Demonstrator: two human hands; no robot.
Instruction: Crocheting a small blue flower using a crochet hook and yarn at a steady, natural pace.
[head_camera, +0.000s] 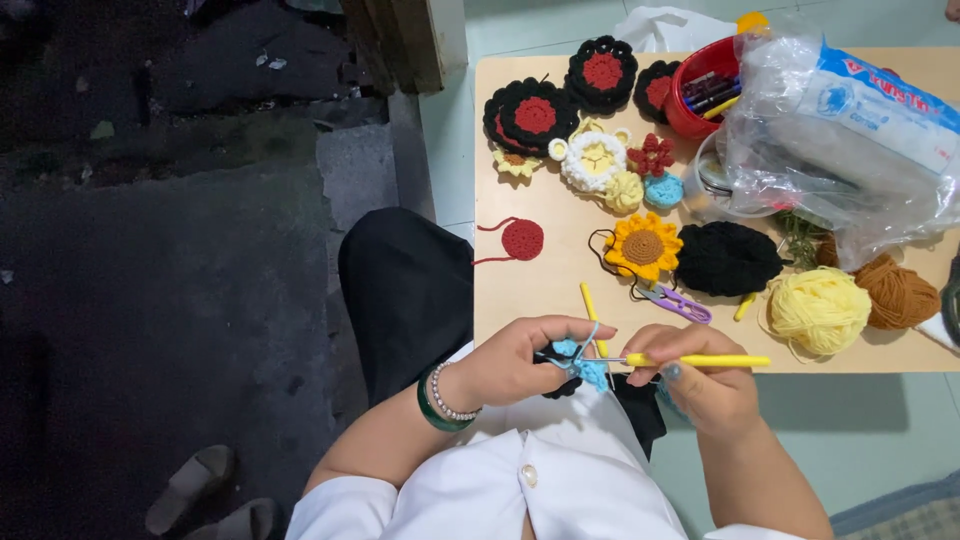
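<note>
Wooden table (545, 290) holds crocheted sunflower (642, 246), yarn balls (820, 310), red cup (700, 95).

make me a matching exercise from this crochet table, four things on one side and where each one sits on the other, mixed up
Things
1. yellow yarn ball
2. small red crochet circle
3. red tub
4. light blue crochet piece

Places
A. alone on the left part of the table
B. at the far edge, with pens in it, beside the plastic bag
C. pinched in the left hand, with the yellow hook in the right hand working into it
D. near the right end, touching the brown yarn ball

Pairs: 1-D, 2-A, 3-B, 4-C
</note>
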